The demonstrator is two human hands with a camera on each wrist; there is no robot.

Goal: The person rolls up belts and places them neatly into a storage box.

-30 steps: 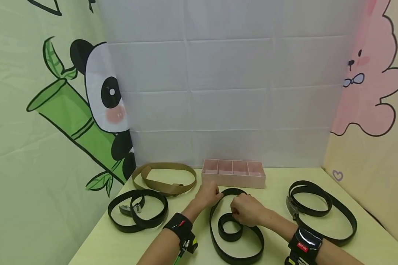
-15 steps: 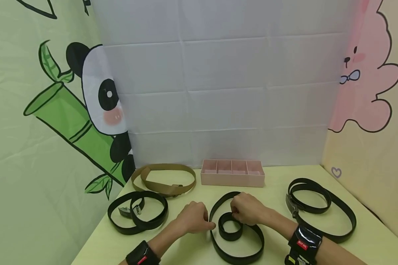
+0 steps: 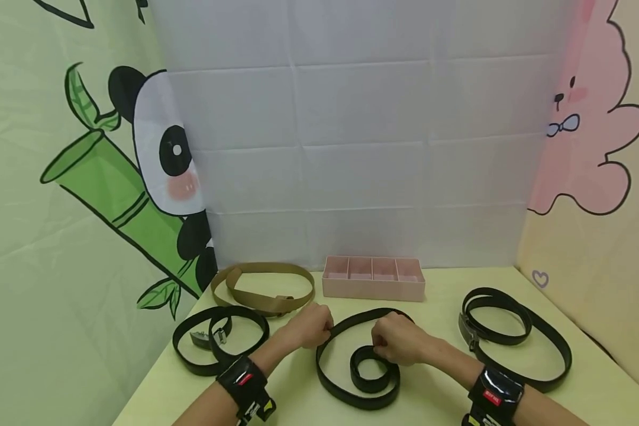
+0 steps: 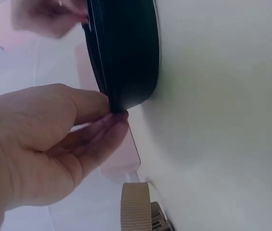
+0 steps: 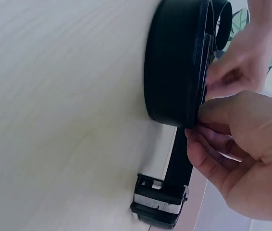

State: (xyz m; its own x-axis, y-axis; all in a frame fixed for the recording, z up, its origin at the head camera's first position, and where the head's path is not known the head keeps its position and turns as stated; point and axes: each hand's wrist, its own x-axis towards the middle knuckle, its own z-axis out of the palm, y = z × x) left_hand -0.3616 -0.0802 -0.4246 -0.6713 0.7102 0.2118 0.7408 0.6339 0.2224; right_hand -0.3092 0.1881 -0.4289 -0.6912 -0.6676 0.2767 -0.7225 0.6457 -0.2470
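Note:
A black belt (image 3: 358, 402) stands on its edge in the middle of the table, its inner end wound into a small coil. In the head view my left hand (image 3: 310, 325) is at the upper left of its wide outer loop. The left wrist view shows that hand (image 4: 54, 139) pinching the strap between thumb and fingers. My right hand (image 3: 402, 338) grips the belt beside the coil. In the right wrist view the right hand (image 5: 251, 154) pinches the strap's edge, and a metal-and-black buckle (image 5: 159, 201) lies just past its fingertips. The head view hides that buckle behind the hand.
Another black belt (image 3: 238, 358) lies looped at the left, near my left forearm. Behind it rests a tan webbing belt (image 3: 268, 305). A pink divided box (image 3: 374, 290) stands at the back. A third black belt (image 3: 556, 343) lies at the right.
My left hand let go at the top of the loop, came back toward me, then took hold of the strap at the left. The outer loop shifted left; the right hand stayed at the coil.

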